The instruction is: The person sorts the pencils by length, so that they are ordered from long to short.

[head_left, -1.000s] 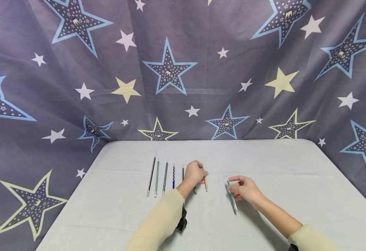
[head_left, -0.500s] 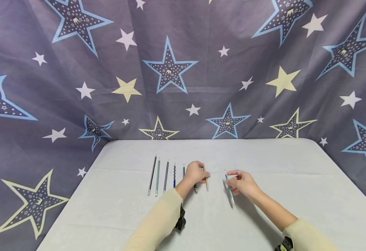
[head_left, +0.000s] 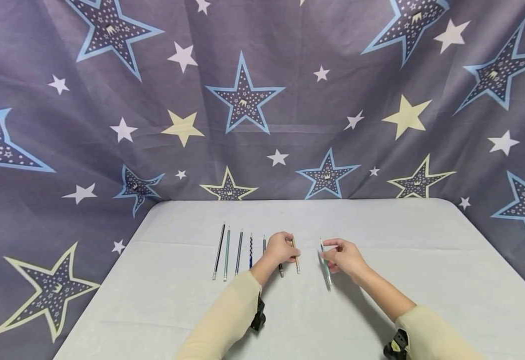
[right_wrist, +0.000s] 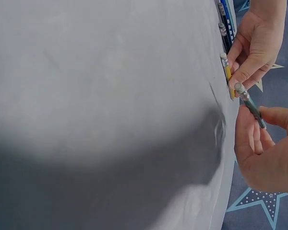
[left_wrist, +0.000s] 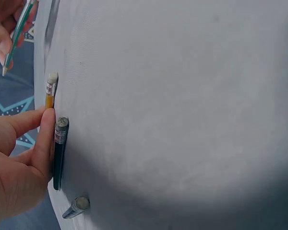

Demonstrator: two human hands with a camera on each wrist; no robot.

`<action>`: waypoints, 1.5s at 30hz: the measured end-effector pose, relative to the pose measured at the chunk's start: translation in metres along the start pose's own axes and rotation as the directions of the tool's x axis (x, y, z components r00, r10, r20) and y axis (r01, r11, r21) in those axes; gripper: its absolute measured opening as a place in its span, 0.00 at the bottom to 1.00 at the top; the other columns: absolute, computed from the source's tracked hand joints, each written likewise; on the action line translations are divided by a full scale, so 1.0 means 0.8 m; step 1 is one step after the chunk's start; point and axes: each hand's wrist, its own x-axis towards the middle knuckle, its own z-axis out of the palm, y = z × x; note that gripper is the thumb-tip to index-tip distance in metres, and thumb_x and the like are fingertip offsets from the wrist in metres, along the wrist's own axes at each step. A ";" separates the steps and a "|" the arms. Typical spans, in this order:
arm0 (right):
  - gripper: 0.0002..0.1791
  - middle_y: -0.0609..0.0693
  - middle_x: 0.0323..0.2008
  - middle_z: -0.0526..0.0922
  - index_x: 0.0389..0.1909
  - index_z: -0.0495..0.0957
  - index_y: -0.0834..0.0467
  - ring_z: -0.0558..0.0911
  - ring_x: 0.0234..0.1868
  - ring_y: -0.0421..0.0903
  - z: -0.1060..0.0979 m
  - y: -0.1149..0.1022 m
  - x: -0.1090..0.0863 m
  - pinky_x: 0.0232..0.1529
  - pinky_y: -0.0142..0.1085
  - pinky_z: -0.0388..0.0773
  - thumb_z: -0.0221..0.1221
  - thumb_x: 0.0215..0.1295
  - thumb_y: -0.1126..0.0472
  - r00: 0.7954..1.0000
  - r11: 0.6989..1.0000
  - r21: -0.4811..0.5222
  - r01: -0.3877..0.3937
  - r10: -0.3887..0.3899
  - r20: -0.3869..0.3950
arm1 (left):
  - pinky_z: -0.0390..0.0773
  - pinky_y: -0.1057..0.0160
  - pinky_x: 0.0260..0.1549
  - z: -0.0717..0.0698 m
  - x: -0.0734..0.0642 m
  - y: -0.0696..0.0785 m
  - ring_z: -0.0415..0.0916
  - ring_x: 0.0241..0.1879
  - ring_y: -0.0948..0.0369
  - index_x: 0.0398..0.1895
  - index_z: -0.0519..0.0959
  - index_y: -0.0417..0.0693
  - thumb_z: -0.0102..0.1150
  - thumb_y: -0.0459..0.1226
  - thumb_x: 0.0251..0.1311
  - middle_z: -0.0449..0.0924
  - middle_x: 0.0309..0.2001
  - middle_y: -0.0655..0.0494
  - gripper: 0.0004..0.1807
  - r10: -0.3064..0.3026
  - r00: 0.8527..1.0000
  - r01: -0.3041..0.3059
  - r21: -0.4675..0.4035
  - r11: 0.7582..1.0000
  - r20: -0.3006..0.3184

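Note:
My left hand pinches a yellow pencil that lies on the table, its eraser end toward me. A dark pencil lies beside it, partly hidden under that hand in the head view. To the right, my right hand holds a green pencil between thumb and fingers. This pencil is tilted, point away from me, and its shadow falls on the cloth. In the right wrist view its pale eraser is near the left hand.
Left of the hands, several pencils lie roughly parallel: a black one, a green one, a dark blue one, a patterned blue one and another dark one. A star-print curtain hangs behind the white-covered table.
My right hand has moved left and a little away from me, bringing the green pencil closer to the yellow one. The left hand has stayed at the yellow pencil.

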 end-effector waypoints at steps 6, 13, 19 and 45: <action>0.22 0.50 0.26 0.71 0.55 0.71 0.66 0.74 0.24 0.41 0.004 0.007 0.013 0.29 0.35 0.83 0.58 0.59 0.66 1.000 1.000 -0.013 -0.011 0.011 -0.027 | 0.83 0.69 0.21 0.003 -0.001 0.001 0.79 0.24 0.60 0.55 0.72 0.34 0.66 0.26 0.47 0.76 0.38 0.47 0.27 0.009 1.000 -0.009 0.029 1.000 -0.010; 0.22 0.50 0.26 0.72 0.54 0.71 0.67 0.75 0.23 0.42 0.012 0.005 0.023 0.29 0.36 0.84 0.58 0.58 0.67 0.999 1.000 0.008 -0.009 0.010 -0.035 | 0.81 0.72 0.20 0.003 -0.003 0.002 0.78 0.23 0.63 0.54 0.73 0.36 0.67 0.27 0.48 0.76 0.38 0.49 0.27 -0.003 1.000 0.004 0.065 0.998 -0.015; 0.21 0.50 0.26 0.71 0.54 0.72 0.67 0.74 0.23 0.42 0.019 0.003 0.031 0.28 0.36 0.84 0.58 0.58 0.67 0.999 1.000 -0.009 -0.007 0.006 -0.044 | 0.81 0.72 0.20 0.004 0.000 0.002 0.77 0.23 0.63 0.55 0.73 0.36 0.67 0.27 0.48 0.77 0.38 0.50 0.27 -0.012 1.000 0.013 0.068 0.998 -0.015; 0.19 0.50 0.26 0.72 0.52 0.73 0.64 0.74 0.22 0.42 0.037 0.005 0.059 0.23 0.33 0.82 0.59 0.59 0.66 0.996 0.998 -0.048 -0.036 0.032 -0.079 | 0.81 0.72 0.20 0.004 0.001 0.004 0.78 0.23 0.63 0.53 0.73 0.37 0.68 0.28 0.48 0.78 0.39 0.49 0.26 -0.030 0.999 0.031 0.112 0.993 -0.012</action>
